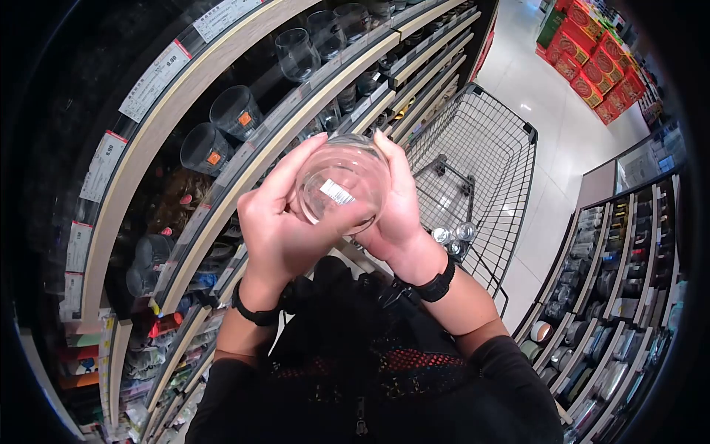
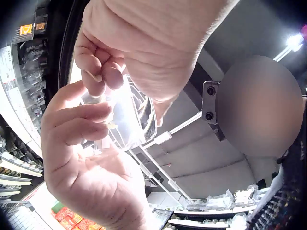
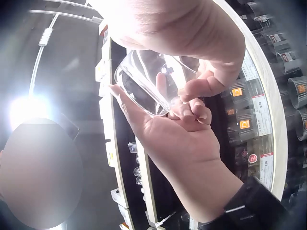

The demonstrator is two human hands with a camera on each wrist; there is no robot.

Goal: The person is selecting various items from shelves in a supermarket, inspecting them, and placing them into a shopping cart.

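A clear drinking glass (image 1: pixel 351 159) is held between both hands, tipped so its round base with a white barcode sticker (image 1: pixel 338 192) faces the head camera. My left hand (image 1: pixel 277 222) grips the glass from the left, its thumb lying across near the sticker. Around the right side curls my right hand (image 1: pixel 399 200), fingertips up at the far rim. In the right wrist view the glass (image 3: pixel 139 81) shows between the two hands, and the fingers of both meet close beneath it. Bright glare washes out much of the glass (image 2: pixel 136 110) in the left wrist view.
Shelves on the left hold tumblers (image 1: pixel 237 111) with orange stickers and rounded glasses (image 1: pixel 297 55). A wire shopping cart (image 1: pixel 510 111) stands ahead to the right, with several small glass items (image 1: pixel 455 235) at its near end. Red boxes (image 1: pixel 592 59) are stacked farther off; another shelf (image 1: pixel 606 274) stands right.
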